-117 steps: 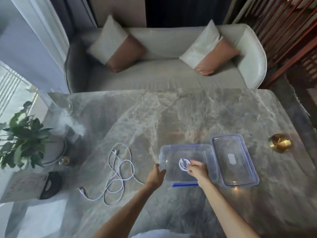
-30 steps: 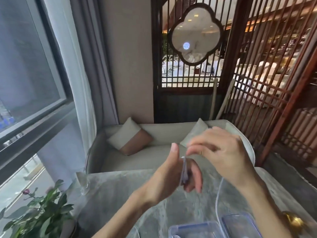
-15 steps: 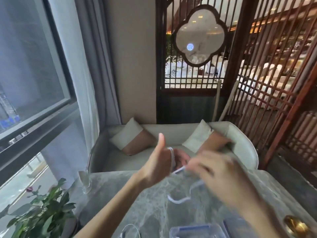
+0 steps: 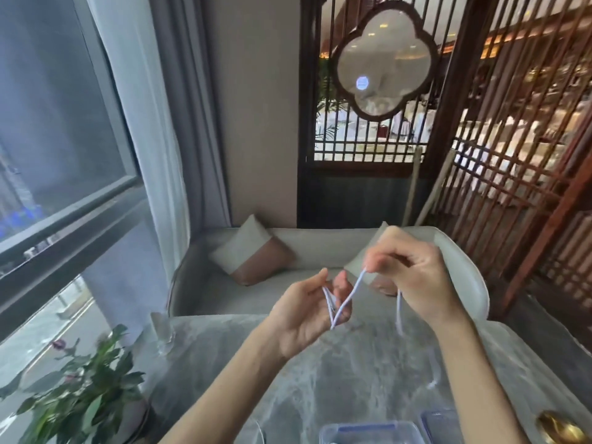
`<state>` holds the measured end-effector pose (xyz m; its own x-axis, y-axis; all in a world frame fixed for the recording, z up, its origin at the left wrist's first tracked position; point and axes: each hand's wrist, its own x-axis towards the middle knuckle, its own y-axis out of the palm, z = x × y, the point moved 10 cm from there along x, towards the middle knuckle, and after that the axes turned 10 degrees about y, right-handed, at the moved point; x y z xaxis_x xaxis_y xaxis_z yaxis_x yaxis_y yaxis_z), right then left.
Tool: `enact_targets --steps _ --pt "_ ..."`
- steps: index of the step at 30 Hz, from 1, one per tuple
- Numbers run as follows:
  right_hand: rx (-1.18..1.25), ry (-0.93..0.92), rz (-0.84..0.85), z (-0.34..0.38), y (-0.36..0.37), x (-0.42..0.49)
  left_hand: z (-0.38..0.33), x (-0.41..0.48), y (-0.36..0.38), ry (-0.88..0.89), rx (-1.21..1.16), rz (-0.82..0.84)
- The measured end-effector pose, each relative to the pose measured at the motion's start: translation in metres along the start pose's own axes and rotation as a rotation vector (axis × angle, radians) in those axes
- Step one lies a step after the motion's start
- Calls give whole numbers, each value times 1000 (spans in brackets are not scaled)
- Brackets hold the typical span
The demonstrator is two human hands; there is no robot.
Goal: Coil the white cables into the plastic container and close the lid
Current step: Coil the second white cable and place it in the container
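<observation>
Grey-veined marble table (image 4: 336,373) lies below the hands. Beyond them: pale sofa (image 4: 224,293) with a two-tone grey-and-brown cushion (image 4: 253,251) left of the hands. Leafy potted plant (image 4: 83,392) and clear glass (image 4: 163,334) at lower left. Brass round object (image 4: 560,431) at lower right. Dark wooden lattice screen (image 4: 362,145) above, window (image 4: 57,123) far left.

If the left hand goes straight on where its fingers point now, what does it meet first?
Probably the right hand. The left hand points its fingers up and rightward, along the thin white cable stretched between both hands. Depth is unclear, so it might pass in front.
</observation>
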<state>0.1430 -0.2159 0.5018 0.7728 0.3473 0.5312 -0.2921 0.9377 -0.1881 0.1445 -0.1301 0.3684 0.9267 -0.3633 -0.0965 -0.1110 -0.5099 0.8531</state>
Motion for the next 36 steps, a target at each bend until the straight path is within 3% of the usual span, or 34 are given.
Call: enact_targets --steps 3,6,8,10,13,18,20,22,24,26,30,33,36 --pt "-3 -50 130 10 14 -4 0 -4 -3 -39 -81 -9" --pt "-58 -69 113 9 5 -9 -1 -13 -2 -51 -77 -2" --pt "-121 -68 114 7 6 -9 -10 -18 0 39 204 9" --pt "-123 -39 110 5 12 -3 -6 -25 14 80 560 122" --pt "-73 37 44 -7 15 11 15 -35 37 16 677 318" --pt "67 555 83 -107 56 -9 -1 -32 42 52 473 335" --pt "62 656 15 -132 69 -36 -21 -25 32 92 339 272" --pt "-8 613 80 -132 84 -61 -47 -12 10 196 269 125" --pt "-276 588 276 -131 101 -92 -72 -3 -14 326 404 -35" --pt "-528 500 340 -111 96 -98 -73 -1 -26 337 593 -101" --pt "-784 87 70 -28 43 -47 1 -19 -9 116 861 206" --pt "-414 168 35 -27 16 -13 20 -31 19 105 750 331" --pt "32 351 83 -70 28 -11 7 -33 33 140 736 344"
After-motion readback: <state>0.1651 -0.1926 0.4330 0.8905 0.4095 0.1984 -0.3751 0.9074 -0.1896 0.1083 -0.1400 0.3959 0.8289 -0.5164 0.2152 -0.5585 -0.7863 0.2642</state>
